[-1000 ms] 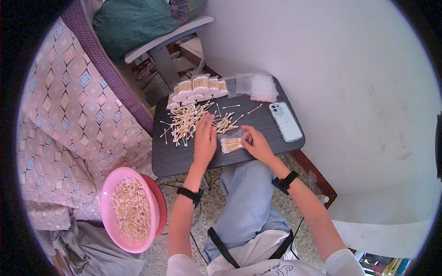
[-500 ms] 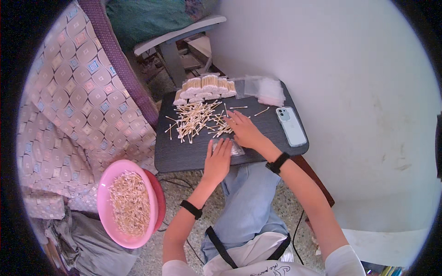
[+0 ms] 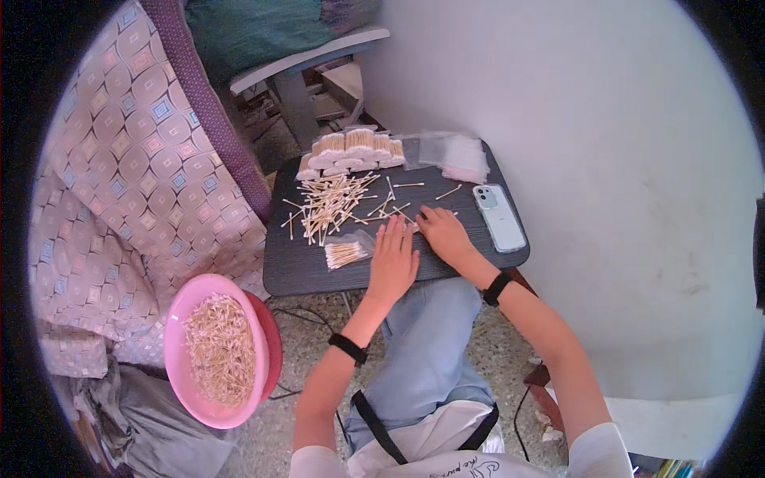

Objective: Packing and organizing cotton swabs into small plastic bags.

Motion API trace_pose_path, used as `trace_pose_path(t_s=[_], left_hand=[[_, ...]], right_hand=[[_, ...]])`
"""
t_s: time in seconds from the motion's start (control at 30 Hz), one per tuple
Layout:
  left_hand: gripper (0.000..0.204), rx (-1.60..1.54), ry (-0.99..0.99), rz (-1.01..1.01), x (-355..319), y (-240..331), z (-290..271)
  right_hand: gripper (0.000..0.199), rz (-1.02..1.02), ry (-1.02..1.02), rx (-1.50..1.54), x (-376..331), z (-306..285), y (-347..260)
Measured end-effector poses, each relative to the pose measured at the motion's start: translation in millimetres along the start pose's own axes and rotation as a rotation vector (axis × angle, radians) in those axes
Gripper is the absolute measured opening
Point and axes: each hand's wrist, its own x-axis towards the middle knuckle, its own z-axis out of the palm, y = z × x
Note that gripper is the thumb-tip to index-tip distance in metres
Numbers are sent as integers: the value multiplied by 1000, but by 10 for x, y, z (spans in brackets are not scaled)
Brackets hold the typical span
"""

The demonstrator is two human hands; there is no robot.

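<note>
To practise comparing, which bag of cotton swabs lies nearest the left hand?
The bag left of the left hand, apart on the near side of the table; the other filled bags are stacked at its far side.

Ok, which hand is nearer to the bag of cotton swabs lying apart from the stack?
Left. The left hand is just to the right of the bag; the right hand is farther right, beyond the left.

A pale phone [image 3: 500,218] lies near the plain wall [image 3: 629,199].
</note>
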Motion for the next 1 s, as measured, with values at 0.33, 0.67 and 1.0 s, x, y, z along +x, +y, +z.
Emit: trace_pose_path(t_s=[0.33,0.67,1.0], left_hand=[[42,-141,-139,-11,111,-60,337],[56,-208,70,-105,82,-16,230],[66,-494,-197,1,250,-66,136]], right_hand=[[30,170,18,355,-445,-65,96],[65,175,76,466,-374,-45,117],[53,100,-35,301,-381,22,95]])
